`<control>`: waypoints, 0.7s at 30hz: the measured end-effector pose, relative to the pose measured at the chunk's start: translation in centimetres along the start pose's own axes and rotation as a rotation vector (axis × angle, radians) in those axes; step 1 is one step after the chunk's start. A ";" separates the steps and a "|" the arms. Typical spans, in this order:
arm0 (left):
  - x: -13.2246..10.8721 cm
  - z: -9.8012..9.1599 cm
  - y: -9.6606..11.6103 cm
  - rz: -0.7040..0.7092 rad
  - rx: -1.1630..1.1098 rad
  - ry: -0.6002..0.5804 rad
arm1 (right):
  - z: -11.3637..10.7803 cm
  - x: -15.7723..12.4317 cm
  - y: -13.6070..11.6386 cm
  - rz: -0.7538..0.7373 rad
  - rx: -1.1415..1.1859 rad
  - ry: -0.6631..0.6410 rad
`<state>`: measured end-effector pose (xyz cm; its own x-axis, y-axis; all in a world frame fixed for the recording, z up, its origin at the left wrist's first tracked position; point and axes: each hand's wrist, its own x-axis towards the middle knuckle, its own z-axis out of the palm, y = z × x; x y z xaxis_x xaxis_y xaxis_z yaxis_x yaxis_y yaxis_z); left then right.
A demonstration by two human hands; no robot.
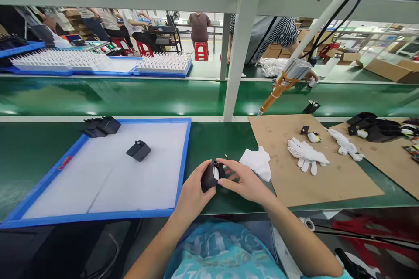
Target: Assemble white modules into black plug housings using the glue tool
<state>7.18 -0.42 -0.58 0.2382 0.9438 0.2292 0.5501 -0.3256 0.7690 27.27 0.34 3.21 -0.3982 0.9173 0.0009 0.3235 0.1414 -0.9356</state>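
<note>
My left hand (194, 189) is closed around a black plastic housing (207, 178), tilted over the green bench in front of me. With the fingertips of my right hand (244, 182) I pinch a small black end piece (222, 171) at the housing's open side. A white part (216, 173) shows between the two black pieces; its kind is unclear. To the left, a similar black housing (139, 151) lies on a white tray with a blue rim (131, 212). Beside my right hand rests a white cloth (257, 163).
Several black housings (102, 126) stand at the tray's back left corner. On brown cardboard (278, 183) lie white gloves (307, 154) and a small black-and-white part (310, 135). An orange-tipped tool (273, 98) hangs above. A metal post (240, 43) rises behind the bench; people work beyond.
</note>
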 end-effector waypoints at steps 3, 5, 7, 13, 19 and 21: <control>-0.2 -0.6 0.3 -0.052 -0.062 -0.031 | -1.2 -0.3 0.1 -0.034 -0.065 -0.057; -0.3 -0.6 0.1 -0.059 -0.074 -0.029 | -1.2 -0.4 -0.1 -0.039 -0.135 -0.039; -0.6 -0.3 -0.3 -0.023 -0.064 -0.018 | -0.6 -0.4 -0.4 -0.022 -0.222 0.002; -0.9 0.0 -0.9 0.021 -0.086 -0.052 | 0.2 -0.4 -0.7 -0.058 -0.442 0.008; -0.6 -1.1 -0.2 -0.039 -0.162 -0.148 | -0.4 0.0 0.6 -0.345 -0.536 0.062; -0.7 -1.3 -0.2 -0.088 -0.314 -0.243 | -0.3 0.2 0.7 -0.410 -0.455 0.065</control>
<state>5.84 -0.89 -0.11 0.4042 0.9140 0.0353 0.3151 -0.1753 0.9327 27.64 0.77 2.63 -0.5194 0.7731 0.3640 0.4943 0.6193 -0.6101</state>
